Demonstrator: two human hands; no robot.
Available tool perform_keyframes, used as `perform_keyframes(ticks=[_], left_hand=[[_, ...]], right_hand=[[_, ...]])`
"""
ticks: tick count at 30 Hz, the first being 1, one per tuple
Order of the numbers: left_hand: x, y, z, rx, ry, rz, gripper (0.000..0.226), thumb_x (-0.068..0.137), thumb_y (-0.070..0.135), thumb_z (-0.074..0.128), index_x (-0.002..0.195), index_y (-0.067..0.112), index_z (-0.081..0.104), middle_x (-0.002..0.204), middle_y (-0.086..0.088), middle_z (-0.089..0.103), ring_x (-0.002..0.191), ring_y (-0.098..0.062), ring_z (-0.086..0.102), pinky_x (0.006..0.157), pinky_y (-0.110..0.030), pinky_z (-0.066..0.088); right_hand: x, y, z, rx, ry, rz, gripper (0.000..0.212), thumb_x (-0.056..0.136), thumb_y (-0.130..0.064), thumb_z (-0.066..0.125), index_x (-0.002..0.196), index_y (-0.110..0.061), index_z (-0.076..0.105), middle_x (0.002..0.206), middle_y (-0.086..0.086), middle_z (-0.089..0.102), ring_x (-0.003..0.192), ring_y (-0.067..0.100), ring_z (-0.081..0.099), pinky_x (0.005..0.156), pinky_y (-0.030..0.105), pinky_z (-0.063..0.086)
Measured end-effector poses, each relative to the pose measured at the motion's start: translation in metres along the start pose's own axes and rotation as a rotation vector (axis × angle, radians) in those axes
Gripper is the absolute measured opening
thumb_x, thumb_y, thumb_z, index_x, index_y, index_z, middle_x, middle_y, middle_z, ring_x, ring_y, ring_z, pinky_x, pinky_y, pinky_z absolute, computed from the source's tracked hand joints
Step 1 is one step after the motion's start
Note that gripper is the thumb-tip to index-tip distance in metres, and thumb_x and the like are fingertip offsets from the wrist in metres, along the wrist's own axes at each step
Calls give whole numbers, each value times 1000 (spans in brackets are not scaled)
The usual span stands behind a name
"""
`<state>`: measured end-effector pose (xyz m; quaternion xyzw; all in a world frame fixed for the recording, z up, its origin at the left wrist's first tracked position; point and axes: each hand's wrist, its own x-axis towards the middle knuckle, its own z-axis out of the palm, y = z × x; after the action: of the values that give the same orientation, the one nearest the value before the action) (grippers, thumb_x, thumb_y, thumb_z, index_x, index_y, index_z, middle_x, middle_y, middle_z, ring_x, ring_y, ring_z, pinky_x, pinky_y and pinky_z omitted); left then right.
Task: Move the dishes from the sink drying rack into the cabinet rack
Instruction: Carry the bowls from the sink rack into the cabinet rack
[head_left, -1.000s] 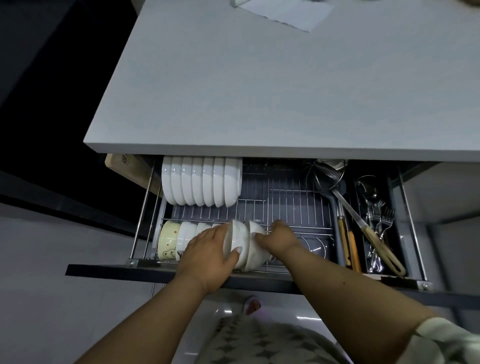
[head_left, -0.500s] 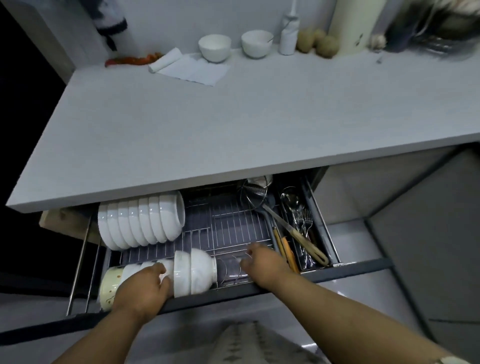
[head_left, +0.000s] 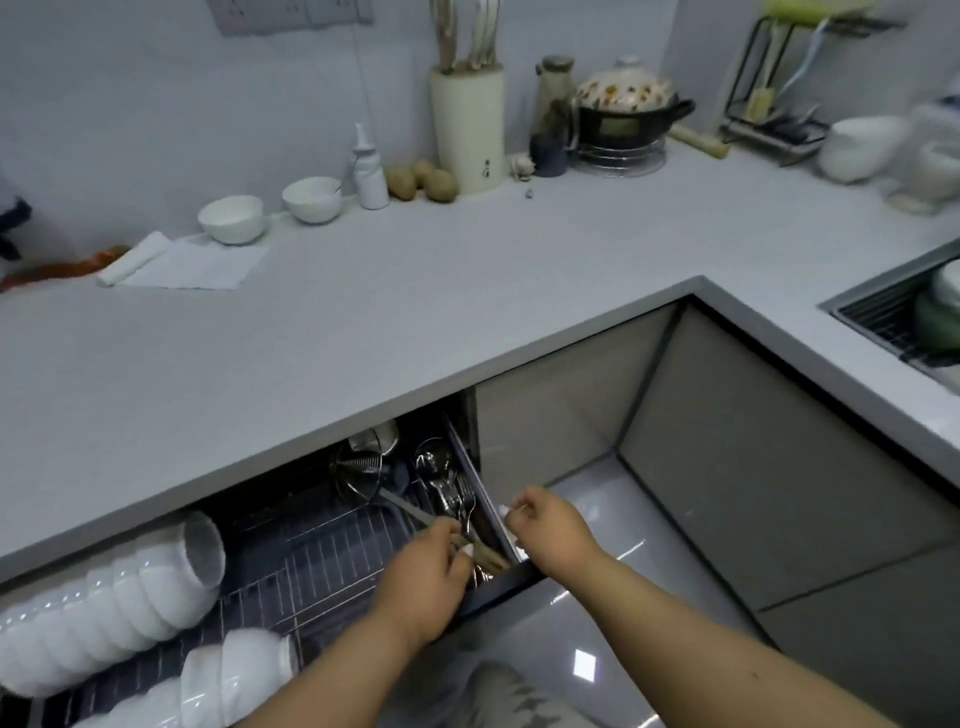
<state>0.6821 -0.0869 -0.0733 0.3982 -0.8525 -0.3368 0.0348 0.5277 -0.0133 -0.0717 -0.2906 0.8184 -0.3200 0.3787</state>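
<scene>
Head view: both hands at the cutlery slot of the pulled-out cabinet rack (head_left: 332, 551).

Left hand (head_left: 423, 584) curls down into the cutlery slot, touching utensil handles (head_left: 491, 556); can't tell if it grips one. Right hand (head_left: 550, 525) hangs over the drawer's right edge, fingers loosely curled, nothing seen in it. White bowls (head_left: 111, 587) sit in two rows at rack's near left. More dishes (head_left: 937, 312) wait in the sink drying rack (head_left: 878, 317), far right, well apart. Risk: fingers snag fork tines, or a nudged drawer rattles bowls w/ no hand on them.
</scene>
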Motion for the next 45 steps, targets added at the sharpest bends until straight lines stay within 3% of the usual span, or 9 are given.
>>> perform_keyframes(ticks=[10, 17, 22, 26, 29, 35, 39, 42, 45], left_hand=[[84, 127, 60, 86, -42, 155, 41, 95, 36, 45, 133, 20, 42, 101, 2, 65, 96, -19, 61, 77, -27, 45], [137, 229, 112, 90, -111, 300, 43, 95, 34, 46, 135, 20, 41, 95, 1, 64, 95, -21, 61, 78, -30, 46], [161, 290, 137, 64, -177, 423, 41, 96, 31, 46, 135, 22, 39, 80, 16, 56, 79, -10, 57, 69, -26, 42], [184, 329, 149, 22, -223, 488, 40, 96, 30, 47, 134, 22, 40, 79, 17, 55, 81, -10, 56, 72, -26, 42], [210, 361, 159, -2, -245, 526, 38, 96, 29, 47, 133, 21, 42, 76, 14, 56, 80, -11, 58, 76, -29, 47], [270, 430, 187, -61, -318, 584, 35, 97, 26, 45, 131, 19, 43, 69, 9, 55, 71, -9, 57, 71, -29, 47], [304, 473, 199, -87, -382, 608, 39, 97, 21, 43, 136, 17, 41, 69, 7, 57, 74, -10, 58, 75, -30, 48], [332, 507, 214, -90, -437, 590, 42, 97, 27, 44, 138, 17, 39, 74, 3, 62, 76, -11, 60, 75, -29, 48], [362, 539, 238, -117, -509, 494, 50, 94, 36, 44, 139, 18, 36, 94, -6, 67, 86, -21, 65, 83, -41, 54]], right_hand=[[23, 73, -156, 233, 228, 75, 20, 87, -37, 58, 71, -27, 53, 76, 1, 64, 83, 26, 68, 77, 34, 52], [25, 126, -258, 344, 493, 104, 21, 89, -23, 59, 69, -22, 54, 64, -5, 57, 71, 23, 60, 71, 30, 49], [22, 152, -316, 398, 714, 151, 12, 89, -24, 58, 78, -21, 60, 72, 0, 63, 74, 24, 63, 65, 29, 49], [23, 165, -353, 425, 836, 167, 13, 89, -23, 57, 77, -26, 58, 79, -2, 65, 82, 22, 63, 79, 34, 50], [26, 174, -381, 436, 901, 201, 15, 89, -21, 57, 76, -28, 58, 80, -5, 64, 83, 22, 64, 78, 35, 50], [39, 201, -432, 335, 1122, 337, 6, 90, -23, 53, 87, -23, 59, 91, 0, 63, 79, 19, 58, 62, 27, 42], [55, 226, -457, 184, 1158, 543, 36, 88, -29, 55, 121, -15, 55, 115, 7, 57, 103, 26, 55, 86, 36, 48], [71, 238, -470, 134, 1155, 652, 50, 88, -35, 55, 132, -13, 46, 126, 10, 53, 118, 29, 48, 98, 39, 40], [87, 245, -481, 112, 1134, 730, 60, 90, -39, 51, 142, -14, 34, 134, 14, 45, 127, 31, 39, 105, 40, 33]])
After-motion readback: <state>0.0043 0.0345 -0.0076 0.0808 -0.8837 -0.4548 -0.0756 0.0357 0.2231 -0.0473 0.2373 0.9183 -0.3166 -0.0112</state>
